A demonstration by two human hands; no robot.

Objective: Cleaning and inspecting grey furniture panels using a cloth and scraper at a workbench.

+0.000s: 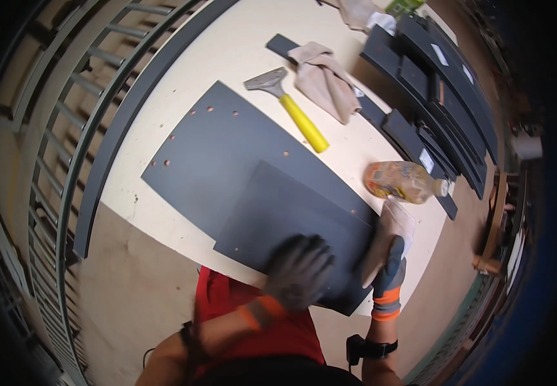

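Observation:
My left hand (301, 273), in a dark glove with an orange-striped cuff, lies with fingers spread on a dark grey panel (272, 206), slightly blurred. That panel overlaps a larger grey board (211, 141) dotted with small copper-coloured holes. At the panel's right edge, my right hand (391, 267), gloved likewise, is closed on a beige cloth (394, 228). Just beyond the cloth, a clear bottle (397, 181) with a white cap and brownish contents rests on its side. A scraper (301, 122) with a yellow handle and wide metal head lies past the board.
Another crumpled cloth (323, 80) lies on the pale tabletop (130, 174), over a dark strip. Several dark boards (420, 83) are stacked along the right side. A long dark strip (121, 116) borders the table's left; a metal roller rack (66, 154) stands beyond it.

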